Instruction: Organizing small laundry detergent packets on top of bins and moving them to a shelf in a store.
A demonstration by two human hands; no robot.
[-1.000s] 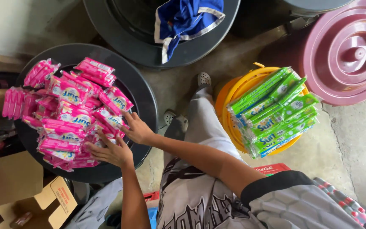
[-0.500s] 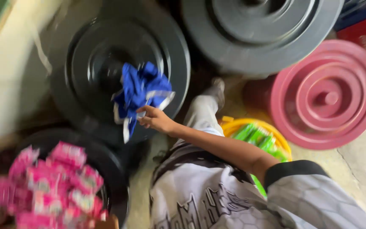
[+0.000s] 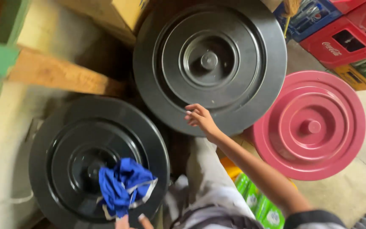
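My right hand (image 3: 200, 119) reaches forward with loosely spread fingers and rests on the near rim of a large round black lid (image 3: 210, 63); it holds nothing. A crumpled blue cloth with white trim (image 3: 123, 186) lies on a second black lid (image 3: 64, 157) at the lower left. Only the fingertips of my left hand (image 3: 133, 221) show at the bottom edge, right below the cloth and touching its lower hem. Whether they grip it is hidden.
A pink round lid (image 3: 314, 127) sits to the right. Red crates (image 3: 348, 42) and a blue crate (image 3: 306, 17) stand at the back right. A cardboard box (image 3: 123, 17) and a wooden plank (image 3: 60, 76) lie at the back left. Green packets (image 3: 259, 208) show beside my grey-trousered leg (image 3: 204, 178).
The view has swung up, away from the pink packets. My right hand has let go of the blue cloth and moved forward to the far black lid's rim.
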